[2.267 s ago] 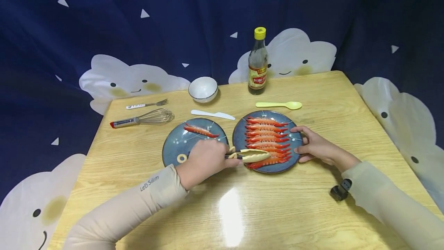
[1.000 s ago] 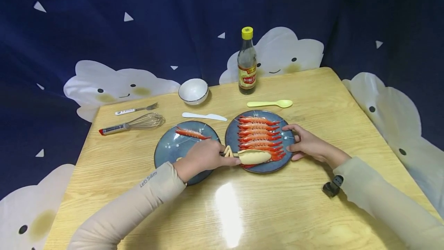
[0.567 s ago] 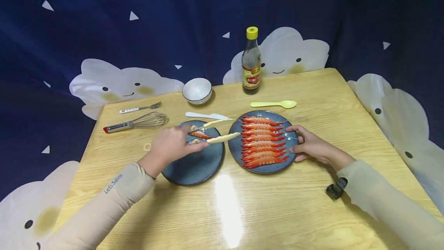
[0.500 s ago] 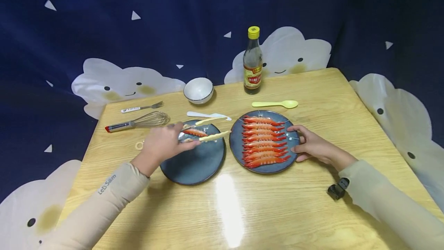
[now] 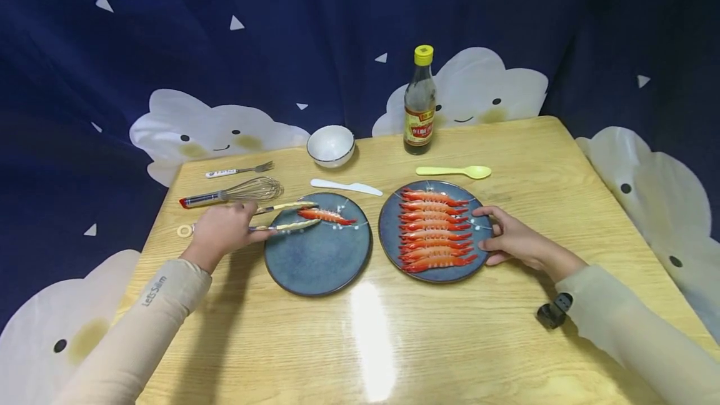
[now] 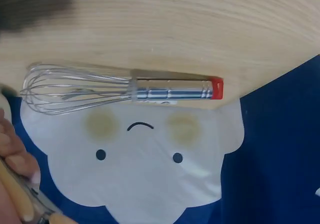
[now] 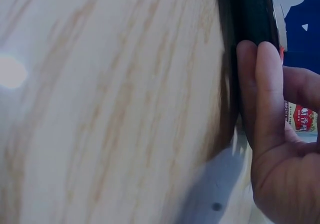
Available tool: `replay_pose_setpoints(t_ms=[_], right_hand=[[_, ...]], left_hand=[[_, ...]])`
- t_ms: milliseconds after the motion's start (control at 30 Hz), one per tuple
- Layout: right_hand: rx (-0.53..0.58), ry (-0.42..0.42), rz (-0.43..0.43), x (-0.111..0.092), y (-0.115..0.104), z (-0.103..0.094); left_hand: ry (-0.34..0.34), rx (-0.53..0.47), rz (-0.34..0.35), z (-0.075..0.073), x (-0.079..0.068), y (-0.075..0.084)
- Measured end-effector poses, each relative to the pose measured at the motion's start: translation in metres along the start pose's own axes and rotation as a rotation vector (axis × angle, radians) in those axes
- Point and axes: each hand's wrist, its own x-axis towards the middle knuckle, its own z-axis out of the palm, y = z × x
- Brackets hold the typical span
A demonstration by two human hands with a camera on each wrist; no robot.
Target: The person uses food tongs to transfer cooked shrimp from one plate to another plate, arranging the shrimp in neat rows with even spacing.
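My left hand [image 5: 222, 230] grips a pair of tongs [image 5: 292, 225] with cream tips and a ring at the handle end. Their arms are spread, with nothing between them, and reach over the left blue plate [image 5: 320, 261]. The tips lie right at the left end of a single red shrimp [image 5: 327, 215] on that plate. My right hand [image 5: 514, 239] holds the right edge of the right blue plate [image 5: 388, 224]; in the right wrist view two fingers [image 7: 270, 93] press against its outer side. Several red shrimp [image 5: 435, 225] lie in a column on it.
A whisk [image 5: 247, 191] and fork [image 5: 242, 170] lie at the back left. Behind the plates are a white knife [image 5: 345, 187], a white bowl [image 5: 330, 146], a yellow spoon [image 5: 455, 172] and a yellow-capped sauce bottle [image 5: 419, 105]. A dark blue curtain hangs behind the table.
My left hand has drawn the tongs from over the near shrimp on the right plate leftward to the left plate, and their arms have spread. My right hand stays at the right plate's edge.
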Motion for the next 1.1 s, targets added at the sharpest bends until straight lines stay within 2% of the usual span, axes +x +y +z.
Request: replay_pose_setpoints(t_ms=[167, 267, 367, 467, 567, 633, 733, 833, 933, 1100], right_hand=[[0.003, 0.001, 0.0, 0.001, 0.001, 0.0], [0.002, 0.002, 0.006, 0.001, 0.0, 0.001], [-0.001, 0.002, 0.011, 0.0, -0.001, 0.001], [-0.003, 0.0, 0.013, -0.001, -0.002, 0.001], [-0.003, -0.001, 0.015, -0.001, -0.002, 0.001], [-0.004, -0.001, 0.012, 0.0, -0.002, 0.001], [-0.005, -0.002, 0.006, 0.0, -0.002, 0.0], [-0.01, -0.005, -0.001, 0.0, -0.001, -0.001], [-0.012, -0.006, -0.003, 0.0, -0.001, 0.0], [-0.003, -0.005, -0.021, -0.001, 0.0, 0.001]], left_hand=[[0.029, -0.029, 0.004, 0.008, -0.004, -0.001], [0.047, -0.02, -0.012, 0.004, -0.006, 0.006], [0.049, -0.03, -0.043, -0.006, -0.006, 0.02], [0.011, -0.08, -0.088, -0.025, -0.002, 0.043], [-0.035, -0.139, -0.11, -0.047, 0.006, 0.072], [-0.066, -0.174, -0.097, -0.061, 0.012, 0.094], [-0.125, -0.21, -0.039, -0.081, 0.021, 0.124], [-0.215, -0.217, 0.006, -0.095, 0.027, 0.15], [-0.287, -0.214, 0.032, -0.106, 0.031, 0.17], [-0.396, -0.243, 0.018, -0.119, 0.036, 0.191]])
